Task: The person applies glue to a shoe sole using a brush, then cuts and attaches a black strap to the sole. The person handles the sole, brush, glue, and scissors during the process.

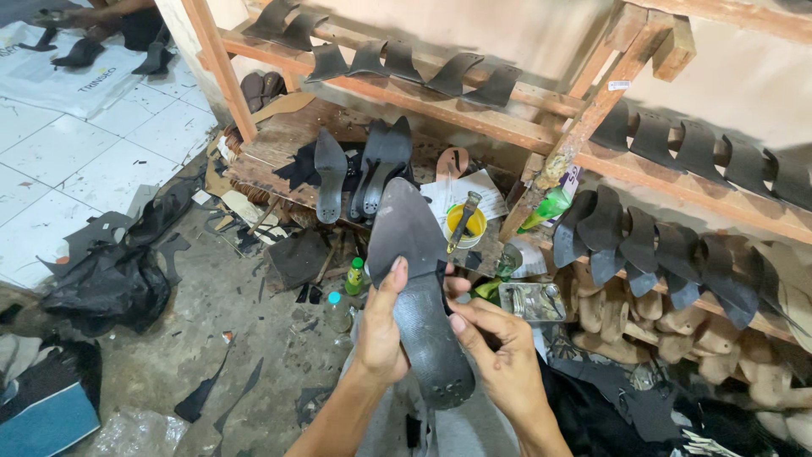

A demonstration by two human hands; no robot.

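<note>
1. Left hand [381, 326] and right hand [499, 355] both closed around a black shoe sole [419, 288], held above the floor.
2. Sole's lower edges hidden by fingers.
3. Yellow pot [466, 225] behind, partly hidden.

Both the left hand [381, 330] and right hand [499, 355] grip a black shoe sole [419, 279] (pointed toe up) before wooden shelves [474, 114].

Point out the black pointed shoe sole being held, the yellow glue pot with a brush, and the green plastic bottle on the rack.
black pointed shoe sole [412, 279], head view, on its middle.
yellow glue pot [466, 228], head view, on its front wall.
green plastic bottle [546, 209], head view, on its body.
</note>
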